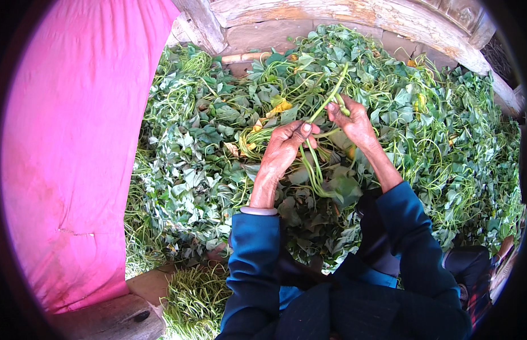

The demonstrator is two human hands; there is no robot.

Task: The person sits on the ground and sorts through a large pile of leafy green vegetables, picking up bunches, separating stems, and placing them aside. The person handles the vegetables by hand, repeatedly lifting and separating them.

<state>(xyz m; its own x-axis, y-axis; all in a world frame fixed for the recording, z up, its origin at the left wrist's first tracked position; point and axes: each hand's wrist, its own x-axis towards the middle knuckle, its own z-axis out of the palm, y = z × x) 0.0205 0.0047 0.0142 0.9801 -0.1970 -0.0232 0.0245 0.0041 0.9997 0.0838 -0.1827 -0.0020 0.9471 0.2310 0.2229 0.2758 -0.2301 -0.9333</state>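
Note:
Green leaf stems [317,170] hang from between the thumb and fingers of my left hand [291,138], and one thicker stem rises from there to the upper right. Close by on the right, my right hand [350,119] pinches a short folded piece of green stem [343,107] beside that thicker stem. A pale bangle [259,211] circles my left wrist. Beneath both hands spreads a large heap of leafy green vines [212,123], with a few yellowed leaves [280,107] among them.
A pink cloth [76,148] hangs along the left side. Weathered wooden beams [331,12] run across the back. At the lower left, a pile of cut green stems [195,297] lies beside a wooden plank [114,318]. Part of another person or piece of clothing, plaid [480,293], shows at lower right.

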